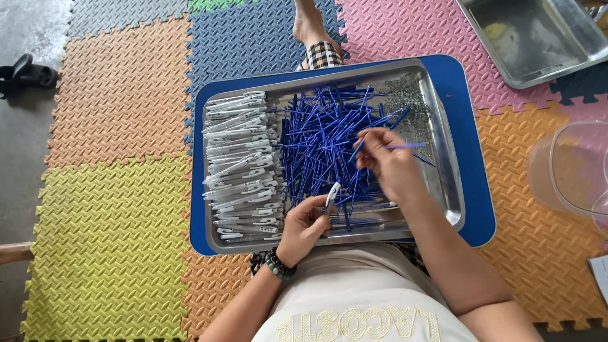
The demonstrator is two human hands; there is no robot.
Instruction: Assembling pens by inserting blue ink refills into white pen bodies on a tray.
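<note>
A steel tray (pixel 447 166) rests on a blue board (pixel 478 190) across my lap. Its left side holds a stack of white pen barrels (pixel 242 166); the middle holds a heap of blue pen refills (pixel 320 142). A patch of small metal springs (pixel 413 95) lies at the tray's far right. My left hand (pixel 303 226), with a beaded bracelet on the wrist, grips one white pen barrel (pixel 331 194) near the tray's front edge. My right hand (pixel 387 161) hovers over the heap and pinches a blue refill (pixel 405 146) between its fingertips.
Coloured foam mats cover the floor. A second, larger steel tray (pixel 538 38) lies at the top right, a clear plastic container (pixel 570 168) at the right, a black object (pixel 25 73) at the far left. A bare foot (pixel 310 28) shows beyond the tray.
</note>
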